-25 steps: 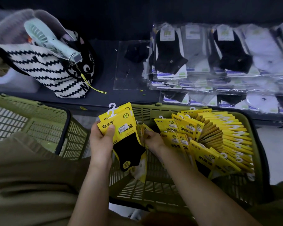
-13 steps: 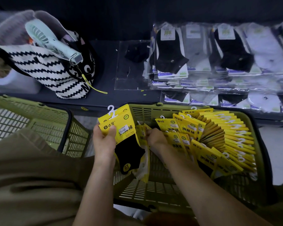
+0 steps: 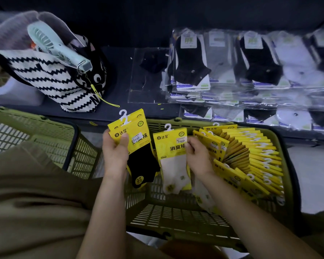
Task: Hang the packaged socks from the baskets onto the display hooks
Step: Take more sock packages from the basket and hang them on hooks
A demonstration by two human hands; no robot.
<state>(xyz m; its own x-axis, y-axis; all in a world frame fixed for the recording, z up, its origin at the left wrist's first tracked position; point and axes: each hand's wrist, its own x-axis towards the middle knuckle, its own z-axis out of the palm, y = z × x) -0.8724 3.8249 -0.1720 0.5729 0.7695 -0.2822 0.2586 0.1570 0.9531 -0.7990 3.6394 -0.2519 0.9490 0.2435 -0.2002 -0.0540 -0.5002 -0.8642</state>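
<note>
Head: left hand [image 3: 114,152] grips black socks [image 3: 143,162]

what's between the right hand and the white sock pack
Nothing: the right hand pinches the white sock pack by its yellow card, over the basket. No display hooks show, so that path cannot be judged.

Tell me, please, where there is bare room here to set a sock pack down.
The basket floor is bare along its near wall. On the shelf, a dark strip lies free between the zigzag bag and the clear sheet. The fanned yellow packs crowd the basket's right side; bagged socks crowd the shelf's right.
</note>
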